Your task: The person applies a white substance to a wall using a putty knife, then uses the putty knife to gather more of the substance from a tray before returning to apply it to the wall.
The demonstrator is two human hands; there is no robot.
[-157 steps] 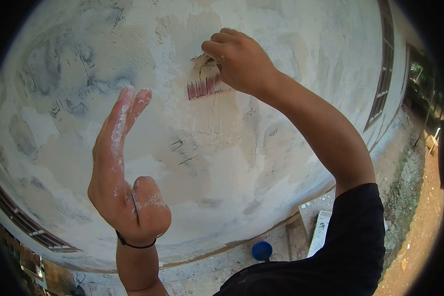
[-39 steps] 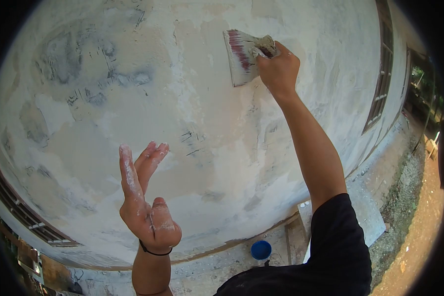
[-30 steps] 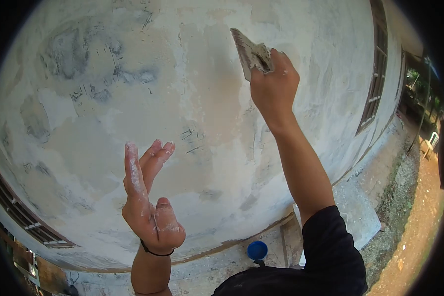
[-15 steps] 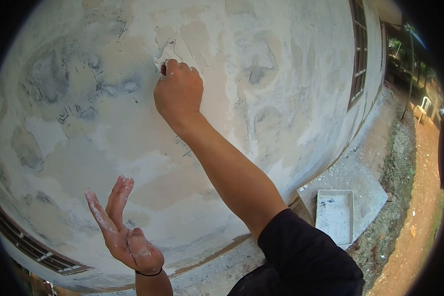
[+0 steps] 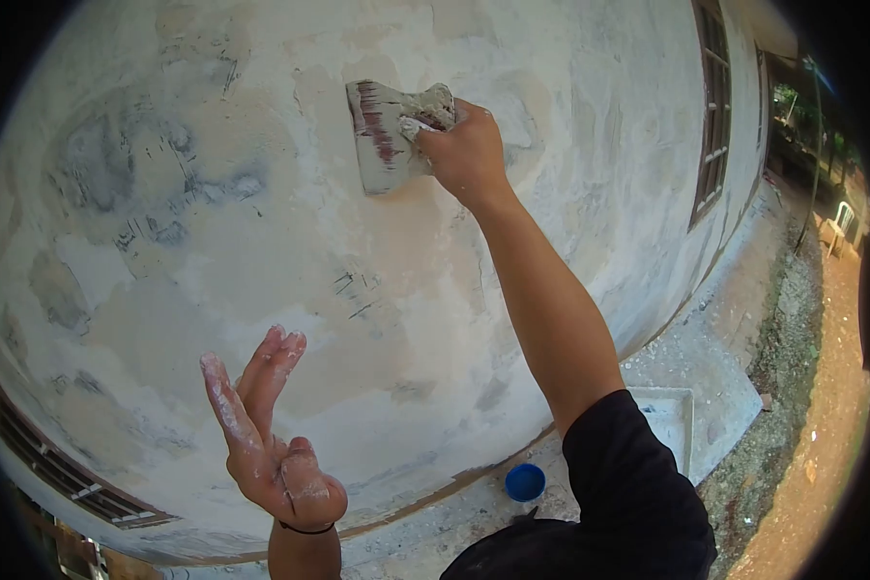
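"While the black sleeve (image 5: 638,474) covers so much at the lower right, what shows of the white tray (image 5: 689,435)?"

"Just its right side and part of its upper rim; the rest is hidden. Near it, the blue tub (image 5: 525,481) faces us mouth upward, but its contents are too dim to make out. The barred window (image 5: 63,474) at the lower left runs off into the dark lens edge."

"And the right hand (image 5: 469,155)?"

"Closed tightly round the handle of the broad scraper (image 5: 379,145), the thumb pressed at the base of the blade. Most of the handle disappears into the fist."

"Where is that scraper?"

"High in the view, in front of the patchy wall (image 5: 213,290), its pale-coated, red-streaked face toward us. Whether its edge touches the plaster, I cannot tell."

"The left hand (image 5: 280,454)?"

"Loosely open with nothing in its grasp, fingers raised and smeared white, well below the scraper. I can't tell whether its fingertips meet the wall. A dark band (image 5: 306,529) circles the wrist."
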